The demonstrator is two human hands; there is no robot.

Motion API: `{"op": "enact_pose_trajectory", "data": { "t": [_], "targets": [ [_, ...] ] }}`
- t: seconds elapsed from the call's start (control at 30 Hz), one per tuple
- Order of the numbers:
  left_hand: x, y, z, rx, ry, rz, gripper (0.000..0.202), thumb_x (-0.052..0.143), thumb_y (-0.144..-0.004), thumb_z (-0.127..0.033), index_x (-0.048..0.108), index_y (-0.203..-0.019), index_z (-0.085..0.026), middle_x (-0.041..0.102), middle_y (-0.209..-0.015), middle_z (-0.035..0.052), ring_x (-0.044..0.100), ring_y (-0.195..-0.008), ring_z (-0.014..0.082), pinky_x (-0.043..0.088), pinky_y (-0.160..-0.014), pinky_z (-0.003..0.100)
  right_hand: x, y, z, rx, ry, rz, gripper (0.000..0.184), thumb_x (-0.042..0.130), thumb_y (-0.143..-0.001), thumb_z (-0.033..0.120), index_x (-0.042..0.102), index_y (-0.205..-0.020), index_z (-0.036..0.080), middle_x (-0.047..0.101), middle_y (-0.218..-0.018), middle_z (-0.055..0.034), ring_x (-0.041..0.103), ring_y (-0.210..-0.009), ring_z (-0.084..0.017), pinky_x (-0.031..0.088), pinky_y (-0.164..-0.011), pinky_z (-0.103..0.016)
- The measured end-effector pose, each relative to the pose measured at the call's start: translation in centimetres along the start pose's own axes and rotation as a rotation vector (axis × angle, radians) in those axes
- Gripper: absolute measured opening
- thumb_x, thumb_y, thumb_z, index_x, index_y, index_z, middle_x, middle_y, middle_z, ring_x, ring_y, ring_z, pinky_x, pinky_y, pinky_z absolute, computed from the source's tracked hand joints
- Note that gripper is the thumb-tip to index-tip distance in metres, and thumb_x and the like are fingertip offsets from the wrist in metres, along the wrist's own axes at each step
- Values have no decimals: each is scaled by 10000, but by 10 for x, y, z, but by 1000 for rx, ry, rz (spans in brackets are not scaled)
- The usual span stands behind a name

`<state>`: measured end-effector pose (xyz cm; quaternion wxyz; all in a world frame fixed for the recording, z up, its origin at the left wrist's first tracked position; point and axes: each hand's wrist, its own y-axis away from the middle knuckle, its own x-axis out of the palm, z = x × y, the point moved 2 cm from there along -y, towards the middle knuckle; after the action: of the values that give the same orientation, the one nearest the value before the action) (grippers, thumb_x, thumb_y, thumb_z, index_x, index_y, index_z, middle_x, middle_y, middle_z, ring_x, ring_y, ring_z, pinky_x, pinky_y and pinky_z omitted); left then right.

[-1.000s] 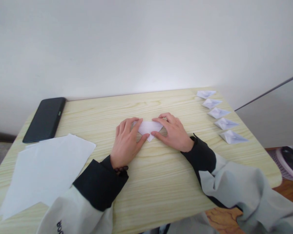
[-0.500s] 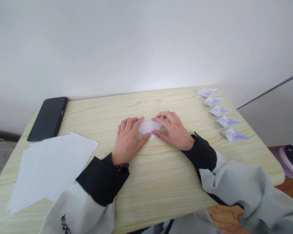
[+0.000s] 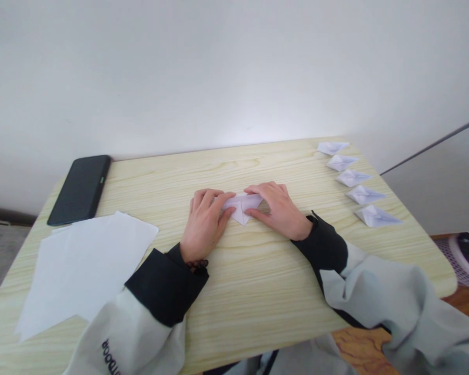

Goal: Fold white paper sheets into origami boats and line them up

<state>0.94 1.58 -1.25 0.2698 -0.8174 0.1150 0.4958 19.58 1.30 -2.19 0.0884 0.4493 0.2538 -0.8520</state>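
A small folded white paper [image 3: 241, 207] lies on the table between my two hands, its pointed tip facing me and a straight folded edge across the top. My left hand [image 3: 206, 217] pinches its left end, thumb and index finger on the paper. At the right end my right hand [image 3: 275, 209] grips the paper the same way, thumb below and index finger along the upper edge. Part of each end is hidden under the fingers.
Several folded paper boats [image 3: 364, 195] stand in a row along the right side of the wooden table [image 3: 250, 297]. Loose white sheets [image 3: 82, 271] lie at the left, with a black tablet-like device [image 3: 80, 188] behind them. A lilac basket [image 3: 467, 260] stands beyond the right edge.
The upper part of the paper has been folded down toward me, so a narrow band now runs across it and more of the lower point shows. My fingers shifted slightly along the upper edge.
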Motion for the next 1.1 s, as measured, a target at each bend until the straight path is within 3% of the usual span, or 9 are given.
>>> {"op": "enact_pose_trajectory", "data": {
  "t": [0.37, 0.53, 0.73, 0.9, 1.1],
  "targets": [
    [-1, -4, 8, -69, 36, -17, 200, 568, -877, -295, 684, -1022, -221, 640, -925, 48, 499, -931, 227, 414, -854, 404, 1, -2, -2, 22, 1, -15, 225, 526, -904, 326, 641, -1067, 220, 660, -1011, -53, 559, -966, -208, 386, -832, -355],
    [-2, -5, 7, 28, -18, -25, 176, 557, -888, -296, 683, -962, -198, 643, -904, 50, 494, -919, 221, 429, -839, 386, 0, -1, 0, -6, 86, -19, 191, 519, -911, 325, 653, -998, 221, 648, -976, -39, 538, -926, -198, 360, -793, -348],
    [-5, -2, -1, 181, -238, -85, 145, 533, -903, -259, 666, -869, -212, 661, -895, 46, 518, -897, 225, 423, -765, 374, -4, 3, 3, -125, 194, 3, 206, 469, -939, 281, 670, -965, 243, 639, -967, -42, 503, -912, -192, 331, -775, -350],
    [-8, 5, -9, 293, -383, -101, 184, 482, -913, -162, 661, -929, -202, 677, -903, 54, 533, -879, 237, 414, -725, 384, -5, 9, 7, -172, 294, -3, 236, 441, -949, 221, 667, -1012, 252, 668, -1025, -30, 488, -979, -200, 307, -822, -372],
    [-9, 11, -12, 312, -413, -93, 234, 456, -907, -116, 653, -1006, -194, 678, -926, 71, 549, -932, 257, 420, -750, 404, -6, 14, 13, -184, 408, -58, 236, 440, -955, 237, 669, -1009, 257, 690, -1030, -7, 479, -1013, -208, 270, -832, -388]
  ]
}}
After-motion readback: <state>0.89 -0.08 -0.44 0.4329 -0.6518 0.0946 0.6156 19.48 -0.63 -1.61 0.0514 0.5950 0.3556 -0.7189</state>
